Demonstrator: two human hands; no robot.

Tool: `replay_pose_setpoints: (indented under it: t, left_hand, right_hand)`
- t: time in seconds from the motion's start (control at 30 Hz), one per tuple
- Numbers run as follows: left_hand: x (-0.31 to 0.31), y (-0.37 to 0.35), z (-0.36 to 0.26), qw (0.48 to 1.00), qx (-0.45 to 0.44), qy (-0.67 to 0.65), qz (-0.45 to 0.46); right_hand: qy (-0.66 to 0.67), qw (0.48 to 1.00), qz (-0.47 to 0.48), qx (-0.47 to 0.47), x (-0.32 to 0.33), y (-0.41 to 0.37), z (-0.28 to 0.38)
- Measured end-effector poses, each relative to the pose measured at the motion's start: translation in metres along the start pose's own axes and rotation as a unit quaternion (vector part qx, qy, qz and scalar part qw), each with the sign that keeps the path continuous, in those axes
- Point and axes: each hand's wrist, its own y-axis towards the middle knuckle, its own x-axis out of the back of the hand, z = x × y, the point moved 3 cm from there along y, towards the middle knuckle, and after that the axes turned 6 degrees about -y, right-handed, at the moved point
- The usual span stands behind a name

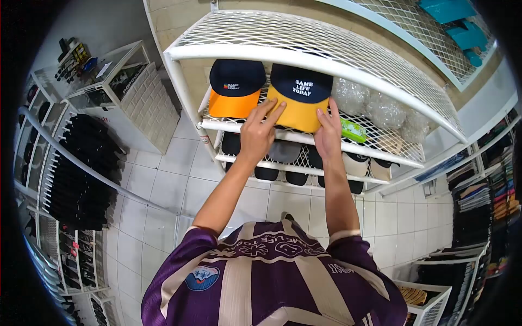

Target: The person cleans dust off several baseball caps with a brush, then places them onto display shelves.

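A navy baseball cap with a yellow brim (294, 113) and white "SAME LIFE TODAY" lettering sits on the upper mesh tier of a white rack. My left hand (259, 132) grips the brim's left side, fingertips on top and the underside hidden. At the brim's right edge, my right hand (328, 133) has its thumb on the front and fingers along the side. Just left of it stands a second navy cap with an orange brim (234, 104). Close to my right hand lies a bright green packet (354, 131).
Clear plastic-wrapped bundles (383, 108) fill the rack's right side. More caps (284, 151) rest on the lower tiers. Overhead is the top mesh shelf (304, 35) with a thick white front bar. Dark garments (81, 168) hang at left, near a white-brick counter (142, 106).
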Motion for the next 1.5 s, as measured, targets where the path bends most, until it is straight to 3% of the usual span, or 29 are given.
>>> replay_pose_setpoints:
  t: [0.1, 0.13, 0.17, 0.23, 0.3, 0.43, 0.7, 0.77, 0.9, 1.2, 1.3, 1.37, 1.43, 1.5]
  left_hand:
    - [-0.021, -0.011, 0.019, 1.000, -0.002, -0.011, 0.020]
    - [-0.029, -0.020, 0.028, 0.998, 0.038, -0.028, 0.052]
    - [-0.038, -0.028, 0.038, 0.992, 0.077, -0.046, 0.085]
    - [-0.038, -0.033, 0.038, 0.994, 0.062, -0.035, 0.077]
    - [-0.032, -0.033, 0.032, 0.991, 0.093, -0.067, 0.075]
    - [-0.028, -0.031, 0.030, 0.990, 0.083, -0.076, 0.082]
    - [-0.026, -0.031, 0.036, 0.988, 0.066, -0.022, 0.141]
    - [-0.028, -0.036, 0.030, 0.987, 0.064, 0.052, 0.138]
    - [-0.037, -0.045, 0.031, 0.987, 0.091, 0.065, 0.112]
    - [-0.045, -0.061, 0.027, 0.980, 0.153, 0.109, 0.069]
    - [-0.036, -0.081, 0.014, 0.978, 0.170, 0.095, 0.080]
    - [-0.025, -0.103, -0.011, 0.975, 0.197, 0.072, 0.075]
    - [-0.019, -0.142, -0.040, 0.958, 0.286, 0.002, 0.038]
    - [-0.012, -0.198, -0.067, 0.918, 0.396, -0.011, 0.033]
  right_hand:
    - [-0.100, 0.994, -0.032, 0.042, 0.029, 0.018, -0.034]
    - [-0.408, 0.904, -0.054, 0.118, 0.033, 0.016, -0.035]
    - [-0.671, 0.715, -0.072, 0.184, 0.036, 0.015, -0.037]
    - [-0.679, 0.713, -0.063, 0.164, 0.026, -0.001, -0.043]
    - [-0.758, 0.627, -0.058, 0.171, 0.016, -0.012, -0.045]
    - [-0.756, 0.623, -0.025, 0.201, 0.015, -0.001, -0.053]
    - [-0.764, 0.605, -0.054, 0.218, 0.008, -0.010, -0.058]
    - [-0.757, 0.606, -0.071, 0.236, 0.005, -0.016, -0.058]
    - [-0.775, 0.582, -0.085, 0.230, 0.000, -0.014, -0.063]
    - [-0.759, 0.616, -0.037, 0.207, 0.000, -0.019, -0.062]
    - [-0.715, 0.639, -0.026, 0.282, 0.012, -0.046, -0.055]
    - [-0.665, 0.680, 0.056, 0.304, 0.029, -0.071, -0.054]
    - [-0.629, 0.716, 0.090, 0.290, 0.037, -0.099, -0.050]
    - [-0.542, 0.807, 0.128, 0.197, 0.039, -0.131, -0.051]
